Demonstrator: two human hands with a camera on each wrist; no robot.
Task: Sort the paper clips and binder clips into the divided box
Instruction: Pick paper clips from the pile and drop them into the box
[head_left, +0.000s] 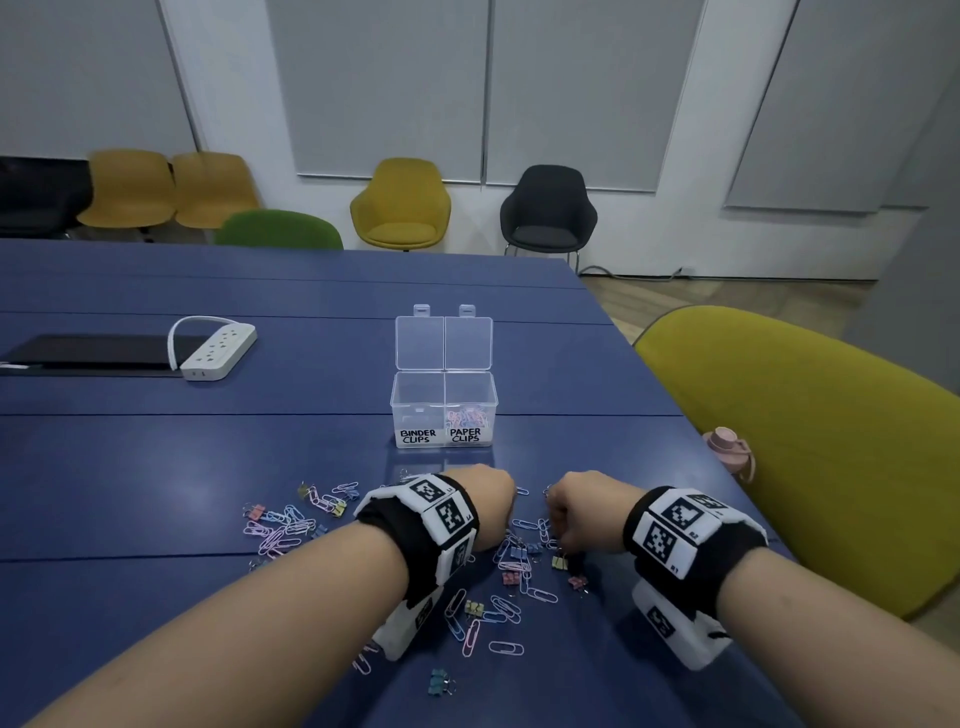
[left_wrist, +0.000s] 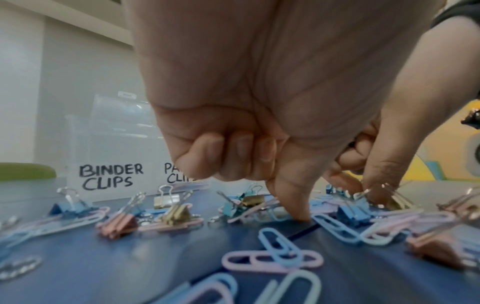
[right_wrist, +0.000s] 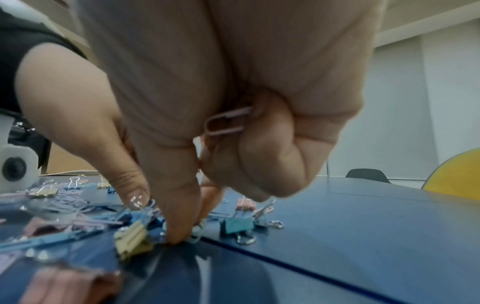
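Note:
The clear divided box (head_left: 444, 410) stands open mid-table, labelled BINDER CLIPS on the left and PAPER CLIPS on the right. Its right compartment holds paper clips. Pastel paper clips (head_left: 283, 525) and small binder clips (head_left: 439, 680) lie scattered in front of it. My left hand (head_left: 488, 506) is low over the pile. Three of its fingers are curled, and its thumb (left_wrist: 298, 214) and forefinger pinch down at a pale blue paper clip (left_wrist: 275, 215) on the table. My right hand (head_left: 566, 517) keeps a pink paper clip (right_wrist: 226, 121) in its curled fingers. Its thumb (right_wrist: 179, 230) and forefinger pinch another clip beside a gold binder clip (right_wrist: 132, 238).
A white power strip (head_left: 218, 345) and a dark flat pad (head_left: 88, 351) lie at the far left. A pink bottle (head_left: 727, 449) sits at the table's right edge, in front of a yellow-green chair (head_left: 810, 441). A teal binder clip (right_wrist: 237, 224) lies right of my right fingers.

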